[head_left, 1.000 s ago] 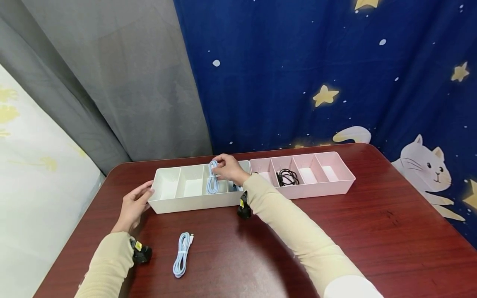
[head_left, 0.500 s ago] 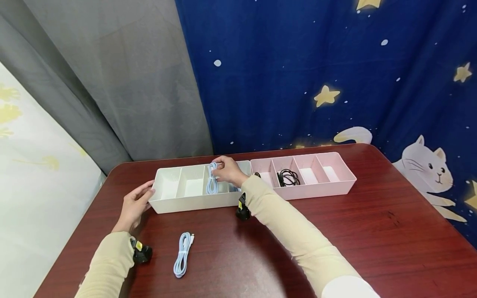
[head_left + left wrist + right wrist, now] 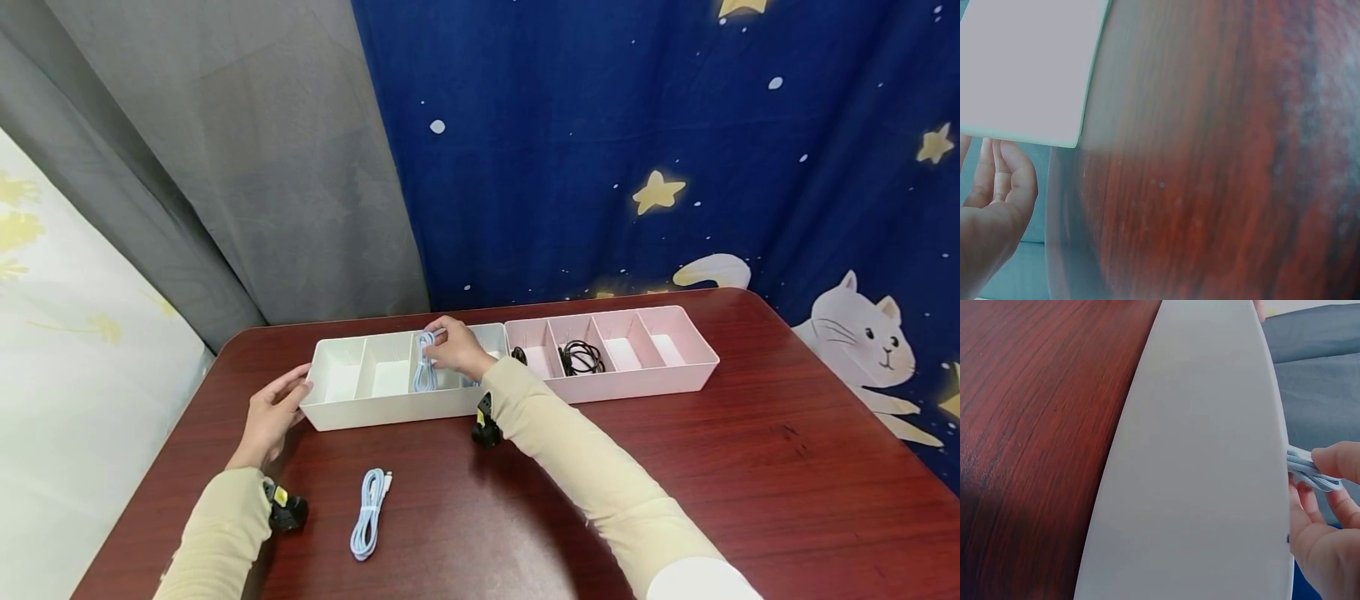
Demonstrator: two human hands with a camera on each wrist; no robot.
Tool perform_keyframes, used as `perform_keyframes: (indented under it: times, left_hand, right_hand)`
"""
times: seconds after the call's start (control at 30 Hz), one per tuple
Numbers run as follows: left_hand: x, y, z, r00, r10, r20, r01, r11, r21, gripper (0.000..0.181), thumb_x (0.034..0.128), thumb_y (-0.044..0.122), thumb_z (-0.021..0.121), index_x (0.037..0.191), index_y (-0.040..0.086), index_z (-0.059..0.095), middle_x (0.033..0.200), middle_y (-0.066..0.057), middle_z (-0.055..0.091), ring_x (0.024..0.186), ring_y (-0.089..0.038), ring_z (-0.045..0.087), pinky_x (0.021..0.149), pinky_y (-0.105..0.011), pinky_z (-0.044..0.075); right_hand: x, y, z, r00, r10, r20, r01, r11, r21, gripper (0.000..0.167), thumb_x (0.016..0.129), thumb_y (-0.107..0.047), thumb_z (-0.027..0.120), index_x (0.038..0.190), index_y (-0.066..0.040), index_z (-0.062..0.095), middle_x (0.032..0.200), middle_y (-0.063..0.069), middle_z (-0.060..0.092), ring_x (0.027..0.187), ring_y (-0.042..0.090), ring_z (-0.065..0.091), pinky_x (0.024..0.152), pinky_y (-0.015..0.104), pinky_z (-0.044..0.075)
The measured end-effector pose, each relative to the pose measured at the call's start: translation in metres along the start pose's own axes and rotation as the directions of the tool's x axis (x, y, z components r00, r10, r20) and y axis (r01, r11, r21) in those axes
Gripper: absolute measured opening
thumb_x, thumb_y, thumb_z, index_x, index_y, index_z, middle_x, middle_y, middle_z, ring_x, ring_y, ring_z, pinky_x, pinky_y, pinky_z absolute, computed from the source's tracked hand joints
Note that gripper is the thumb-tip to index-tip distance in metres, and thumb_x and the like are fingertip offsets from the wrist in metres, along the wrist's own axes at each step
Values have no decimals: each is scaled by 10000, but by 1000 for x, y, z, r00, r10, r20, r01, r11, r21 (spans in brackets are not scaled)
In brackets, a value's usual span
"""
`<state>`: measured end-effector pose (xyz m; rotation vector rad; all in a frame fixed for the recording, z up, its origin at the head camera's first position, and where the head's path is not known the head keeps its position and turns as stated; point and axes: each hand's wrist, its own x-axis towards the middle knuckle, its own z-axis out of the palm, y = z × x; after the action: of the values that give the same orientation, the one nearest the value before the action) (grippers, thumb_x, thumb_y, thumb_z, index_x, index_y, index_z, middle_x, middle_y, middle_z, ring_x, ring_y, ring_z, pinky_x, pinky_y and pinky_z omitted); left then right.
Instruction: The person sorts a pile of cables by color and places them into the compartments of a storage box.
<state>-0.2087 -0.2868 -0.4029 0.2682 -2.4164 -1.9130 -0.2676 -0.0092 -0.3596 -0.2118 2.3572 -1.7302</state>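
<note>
Right hand point(image 3: 459, 348): thumb and fingers pinch a coiled light-blue cable point(image 3: 425, 371) over the white divided tray's point(image 3: 390, 410) third compartment from the left; contact with its floor cannot be told. Left hand point(image 3: 268, 414): fingers extended, touching the tray's left end. A pink divided tray point(image 3: 645, 383) adjoins its right end. The table's point(image 3: 787, 467) rear edge runs close behind it; in front, open tabletop surrounds a second light-blue cable point(image 3: 368, 512).
</note>
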Motion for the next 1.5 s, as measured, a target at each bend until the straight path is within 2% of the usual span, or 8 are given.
perform_keyframes:
  times: [0.23, 0.6, 1.03, 1.17, 1.4, 1.5]
  left_hand:
    - [1, -1, -1, 1000, -10, 4, 10, 1000, 15, 510, 873, 332, 548, 1332, 148, 422, 985, 144, 494, 826, 24, 509, 645, -167, 455]
    - [1, 0, 0, 1000, 8, 13, -8, 1000, -1, 509, 877, 309, 550, 1332, 121, 419, 963, 150, 508, 819, 27, 516, 643, -173, 459]
    - [0, 0, 0, 1000, 14, 14, -14, 1000, -12, 501, 873, 304, 559, 1324, 127, 431, 959, 153, 513, 821, 35, 518, 642, -170, 459]
    - [0, 0, 1, 1000, 12, 11, -12, 999, -49, 494, 866, 286, 573, 1314, 124, 445, 944, 149, 525, 810, 30, 524, 634, -171, 461]
    - [-1, 0, 1, 1000, 14, 7, -13, 998, -61, 492, 866, 282, 575, 1312, 118, 447, 935, 152, 529, 810, 35, 525, 631, -168, 461]
    - [-1, 0, 1, 1000, 10, 7, -10, 997, -75, 494, 862, 280, 581, 1310, 117, 450, 930, 152, 535, 806, 30, 527, 631, -170, 461]
  right_hand:
    - [-2, 1, 2, 1000, 6, 26, -5, 1000, -14, 231, 811, 8, 604, 1033, -2, 538, 904, 113, 504, 757, 222, 562, 626, 287, 501]
    - [-4, 1, 3, 999, 16, 29, -16, 1000, -16, 241, 806, 7, 605, 1041, -5, 551, 901, 112, 513, 792, 268, 583, 616, 264, 496]
    - [-3, 1, 4, 1000, -1, 9, 1, 998, -66, 205, 804, -26, 609, 1004, 3, 571, 845, 92, 538, 681, 222, 582, 588, 243, 477]
    - [-3, 1, 5, 1000, -13, -7, 12, 996, -90, 193, 802, -26, 604, 992, 0, 575, 829, 82, 539, 649, 182, 558, 569, 225, 464]
    - [-5, -1, 5, 998, -55, -32, 49, 983, -179, 171, 792, -34, 609, 961, -16, 589, 848, 77, 560, 740, 155, 504, 582, 208, 410]
    - [-5, -1, 5, 998, -54, -34, 47, 982, -181, 170, 792, -34, 612, 958, -20, 584, 844, 74, 556, 739, 159, 500, 580, 212, 405]
